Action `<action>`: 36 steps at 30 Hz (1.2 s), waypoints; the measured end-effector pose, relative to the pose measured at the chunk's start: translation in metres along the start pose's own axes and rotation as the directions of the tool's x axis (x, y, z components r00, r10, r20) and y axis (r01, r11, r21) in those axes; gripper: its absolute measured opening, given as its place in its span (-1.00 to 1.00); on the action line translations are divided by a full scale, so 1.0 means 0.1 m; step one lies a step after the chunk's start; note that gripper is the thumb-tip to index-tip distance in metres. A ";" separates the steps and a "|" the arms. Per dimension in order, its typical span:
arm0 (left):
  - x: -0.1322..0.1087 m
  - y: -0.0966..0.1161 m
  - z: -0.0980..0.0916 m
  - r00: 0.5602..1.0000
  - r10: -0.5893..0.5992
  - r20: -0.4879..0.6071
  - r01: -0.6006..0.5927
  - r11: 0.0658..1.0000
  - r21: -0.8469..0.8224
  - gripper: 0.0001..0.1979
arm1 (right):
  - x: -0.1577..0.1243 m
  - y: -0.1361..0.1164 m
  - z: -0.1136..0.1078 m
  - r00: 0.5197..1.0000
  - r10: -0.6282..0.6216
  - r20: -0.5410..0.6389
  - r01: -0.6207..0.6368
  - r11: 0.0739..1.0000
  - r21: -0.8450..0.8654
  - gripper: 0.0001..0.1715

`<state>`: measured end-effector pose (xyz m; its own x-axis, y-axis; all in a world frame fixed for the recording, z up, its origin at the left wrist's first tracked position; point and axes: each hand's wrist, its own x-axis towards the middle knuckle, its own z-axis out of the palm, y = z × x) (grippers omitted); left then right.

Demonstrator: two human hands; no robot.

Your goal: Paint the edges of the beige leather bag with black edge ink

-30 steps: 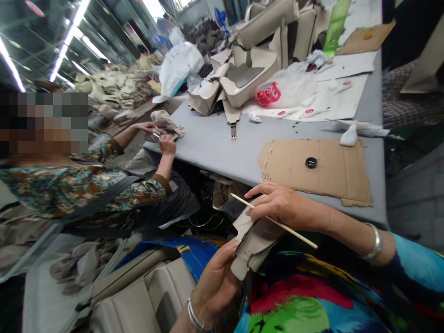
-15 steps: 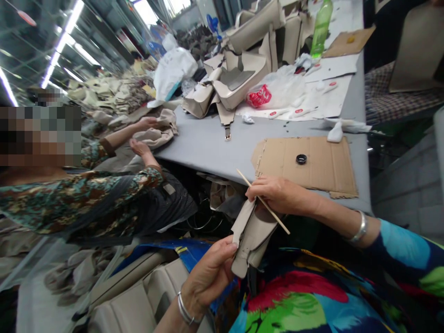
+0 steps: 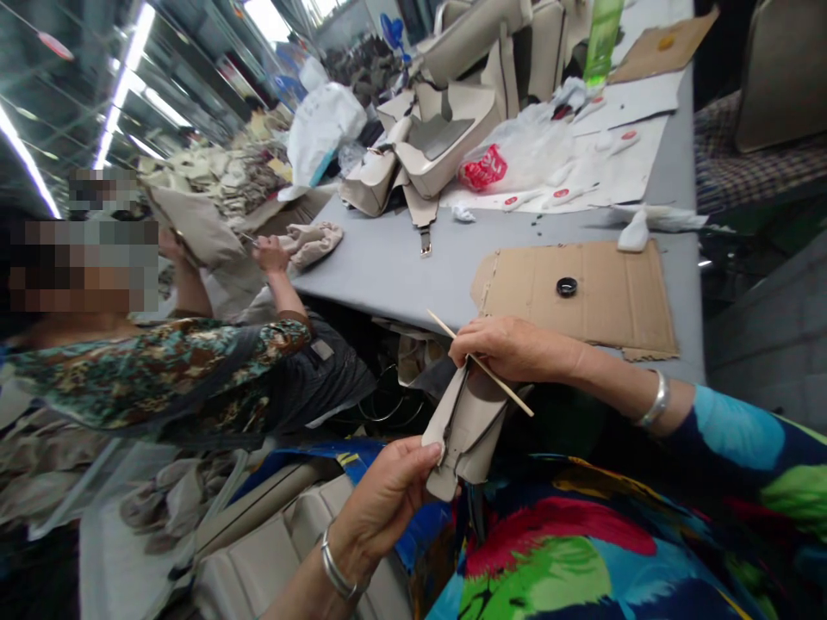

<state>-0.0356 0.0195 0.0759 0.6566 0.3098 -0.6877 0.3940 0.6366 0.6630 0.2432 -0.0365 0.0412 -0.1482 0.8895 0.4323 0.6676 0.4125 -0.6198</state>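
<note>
Left hand (image 3: 391, 482): I'm pinching the beige piece (image 3: 479, 412).
Right hand (image 3: 504, 344): I'm pinching the stick (image 3: 515, 397).
Dark edges (image 3: 458, 399): showing; how complete, I'm unable to tell.

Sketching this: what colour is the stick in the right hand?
The stick is pale tan, clearest in the head view.

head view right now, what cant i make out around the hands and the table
All in the head view:
Left hand: some fingers hidden behind the beige piece.
Beige piece: upper end covered by the right hand.
Stick: a short stretch hidden by the right hand's fingers.
Black round item: too small to tell whether ring or dish.
Bottle: top cut off by the upper edge.
</note>
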 end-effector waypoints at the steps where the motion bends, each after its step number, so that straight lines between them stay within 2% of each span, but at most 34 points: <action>1: -0.01 0.01 0.00 1.000 0.006 -0.023 -0.005 1.000 0.015 -0.73 | 0.00 0.01 0.00 1.000 0.001 0.004 -0.001 1.000 -0.001 -0.70; 4: -0.02 0.02 0.01 0.996 0.012 -0.083 -0.006 0.997 0.075 -0.69 | 0.02 0.03 0.00 1.000 -0.008 0.025 0.008 1.000 -0.002 -0.68; 9: -0.03 0.04 0.01 0.997 -0.009 -0.080 0.021 0.988 0.152 -0.66 | 0.05 0.06 0.01 0.999 -0.023 0.050 0.023 1.000 -0.007 -0.67; 13: -0.02 0.09 0.02 0.991 0.021 -0.133 0.003 0.985 0.175 -0.68 | 0.06 0.07 0.02 0.999 -0.010 0.034 0.010 1.000 -0.015 -0.68; 23: 0.05 0.13 -0.03 0.996 -0.057 -0.063 0.061 0.995 0.076 -0.69 | 0.06 0.05 0.00 0.999 -0.010 0.036 0.010 1.000 -0.012 -0.72; 32: 0.06 0.11 -0.01 0.997 -0.037 -0.069 0.042 0.997 0.062 -0.66 | 0.04 0.08 0.03 0.999 -0.019 0.027 0.019 1.000 -0.003 -0.71; 36: 0.05 0.08 0.02 0.993 0.018 -0.121 -0.009 0.997 0.082 -0.69 | 0.05 0.08 0.03 1.000 -0.019 0.022 0.019 1.000 0.005 -0.70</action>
<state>-0.0280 0.0245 0.0781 0.5812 0.4045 -0.7061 0.4395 0.5742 0.6907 0.2456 -0.0285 0.0366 -0.1768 0.8857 0.4293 0.6612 0.4300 -0.6148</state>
